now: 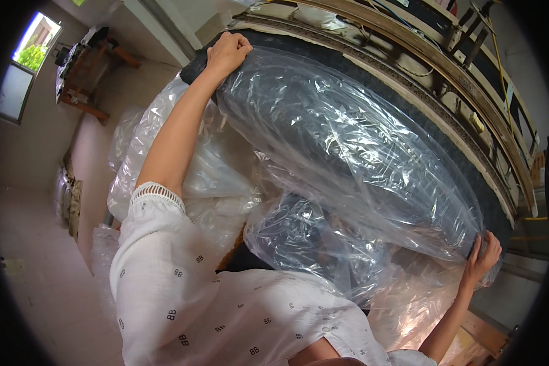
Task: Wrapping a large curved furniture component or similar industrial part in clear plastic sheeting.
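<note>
- The landmark is the dark work surface (192,71), a long curved band in the fisheye view with a black covering.
- A sheet of clear plastic film (348,134) lies over the dark work surface, spread along most of its length; it is wrinkled and shiny, and its near edge hangs down on the person's side.
- The person's left hand (227,53) is at the far left end of the dark work surface, its fingers curled tightly and grasping the film's corner there.
- The person's right hand (485,256) is at the right end of the dark work surface, touching the film's other end with its fingers bent; whether it pinches the plastic cannot be told.
- Both arms are spread wide, and the person's white blouse (165,262) with small dark motifs is on the near side of the dark work surface.
- A crumpled heap of clear plastic (311,229) lies between the blouse and the dark work surface.
- More cloudy plastic (143,137) bulges out left of the dark work surface.
- Directly behind the dark work surface runs a long machine frame (402,38) with rails and cables.
- Well to the left of the dark work surface stand a wooden stand (79,96) and a window (33,61).
</note>
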